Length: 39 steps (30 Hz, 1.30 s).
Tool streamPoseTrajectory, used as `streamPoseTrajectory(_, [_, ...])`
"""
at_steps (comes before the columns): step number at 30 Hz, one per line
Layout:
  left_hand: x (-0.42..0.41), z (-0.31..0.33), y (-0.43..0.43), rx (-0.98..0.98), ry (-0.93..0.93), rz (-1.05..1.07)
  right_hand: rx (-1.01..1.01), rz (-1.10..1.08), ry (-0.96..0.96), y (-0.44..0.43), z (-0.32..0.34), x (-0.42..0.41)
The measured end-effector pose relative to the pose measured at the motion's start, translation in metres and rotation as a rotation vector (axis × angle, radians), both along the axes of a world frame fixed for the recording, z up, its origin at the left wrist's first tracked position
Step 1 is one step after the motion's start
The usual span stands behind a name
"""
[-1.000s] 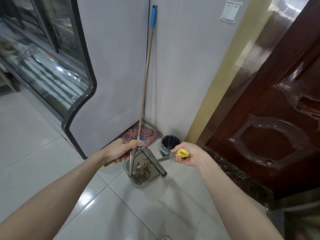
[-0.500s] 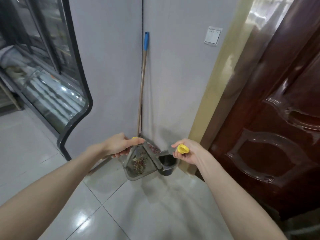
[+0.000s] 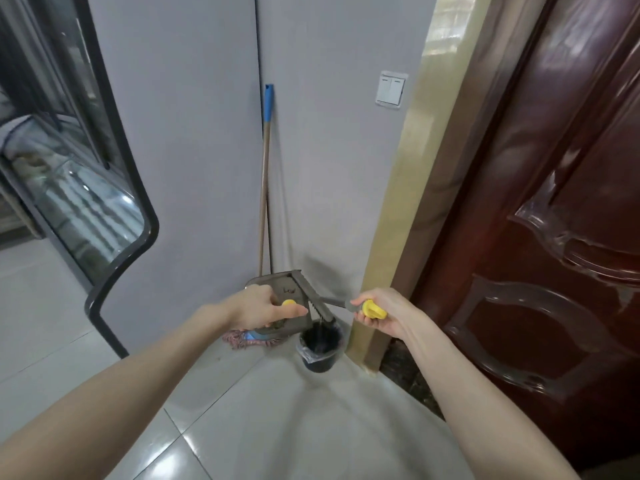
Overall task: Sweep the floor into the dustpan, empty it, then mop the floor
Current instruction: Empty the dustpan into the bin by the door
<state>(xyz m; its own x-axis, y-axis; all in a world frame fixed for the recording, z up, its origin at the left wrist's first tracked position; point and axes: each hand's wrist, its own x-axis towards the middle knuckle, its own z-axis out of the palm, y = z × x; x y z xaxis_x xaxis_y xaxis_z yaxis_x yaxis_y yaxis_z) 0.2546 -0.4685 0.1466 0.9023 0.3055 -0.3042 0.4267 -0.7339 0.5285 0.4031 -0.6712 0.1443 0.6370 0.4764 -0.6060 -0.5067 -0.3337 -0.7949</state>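
A grey dustpan (image 3: 282, 287) with a toothed edge is tilted up on its side over a small black bin (image 3: 320, 346) lined with a bag, in the corner of the room. My right hand (image 3: 381, 315) grips the dustpan's grey handle at its yellow end. My left hand (image 3: 256, 306) holds a yellow-capped handle in front of the pan; whatever is below that cap is hidden by the hand. A little dirt clings to the pan's lower lip. A mop with a wooden shaft (image 3: 264, 188) leans in the corner, its stringy head (image 3: 242, 337) on the floor.
A dark red wooden door (image 3: 554, 237) with a yellowish frame (image 3: 398, 209) stands to the right. A glass-fronted cabinet (image 3: 86, 202) stands at the left. A light switch (image 3: 391, 89) is on the grey wall. Glossy white tiles (image 3: 270, 427) lie below.
Both hands have lifted the dustpan off the floor and tipped it over the black bin. The heap of dirt seen in the pan earlier has mostly gone.
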Motion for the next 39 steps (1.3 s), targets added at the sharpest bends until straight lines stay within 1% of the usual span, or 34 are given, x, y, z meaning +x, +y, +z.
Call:
streamPoseTrajectory(5, [0.018, -0.023, -0.023, -0.005, 0.006, -0.009, -0.006, -0.023, -0.006, -0.018, -0.011, 0.020])
streamPoseTrajectory(8, [0.024, -0.027, -0.038, 0.000, 0.048, -0.029, 0.000, -0.045, 0.017, -0.027, -0.021, 0.028])
streamPoseTrajectory(12, [0.030, -0.033, -0.053, 0.102, 0.099, -0.133, 0.020, -0.076, 0.048, -0.032, -0.028, 0.034])
streamPoseTrajectory(17, [0.041, -0.041, -0.065, 0.178, 0.132, -0.185, 0.017, -0.098, 0.054, -0.033, -0.036, 0.048])
streamPoseTrajectory(22, [0.052, -0.061, -0.075, 0.292, 0.233, -0.274, 0.001, -0.112, 0.079, -0.035, -0.050, 0.048])
streamPoseTrajectory(25, [0.059, -0.057, -0.077, 0.314, 0.274, -0.312, 0.011, -0.127, 0.084, -0.036, -0.052, 0.049])
streamPoseTrajectory(30, [0.067, -0.048, -0.079, 0.314, 0.259, -0.329, 0.004, -0.122, 0.081, -0.042, -0.050, 0.049])
streamPoseTrajectory(34, [0.076, -0.036, -0.084, 0.323, 0.298, -0.345, 0.023, -0.157, 0.110, -0.054, -0.048, 0.049])
streamPoseTrajectory(39, [0.082, -0.019, -0.097, 0.296, 0.295, -0.303, 0.027, -0.152, 0.137, -0.061, -0.049, 0.045])
